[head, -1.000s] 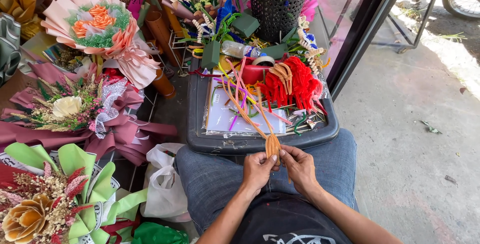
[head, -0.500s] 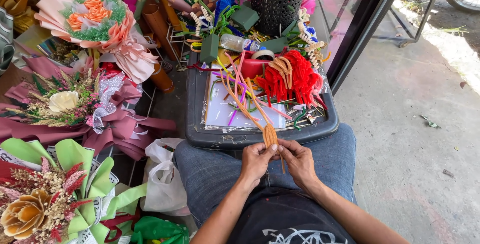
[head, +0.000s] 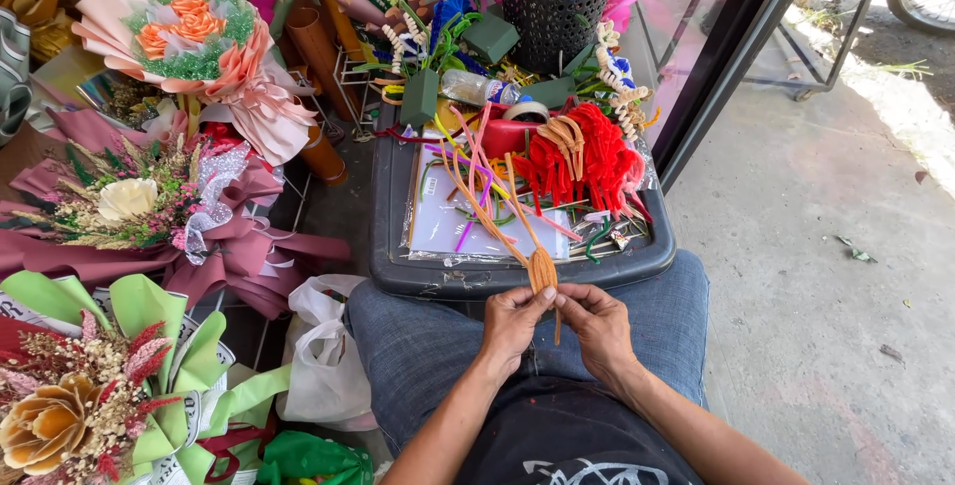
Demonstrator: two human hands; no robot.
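Note:
I sit with a dark grey tray (head: 517, 276) across my knees. My left hand (head: 513, 324) and my right hand (head: 598, 326) meet just below the tray's near rim, and both pinch a small folded bundle of orange pipe cleaners (head: 542, 270). Long orange stems run from the bundle up over the tray. On the tray lie several loose pipe cleaners in pink, purple and orange, and a red fluffy pile (head: 589, 159) with orange loops on top.
Wrapped bouquets stand at the left: a peach one (head: 189, 32), a maroon one (head: 149, 211) and a green one (head: 90, 395). A white plastic bag (head: 323, 351) lies by my left thigh. A black mesh basket (head: 559, 2) stands beyond the tray. Concrete floor lies at right.
My view has shifted slightly. Both hands stay on the orange bundle, fingers working it just below the tray's rim.

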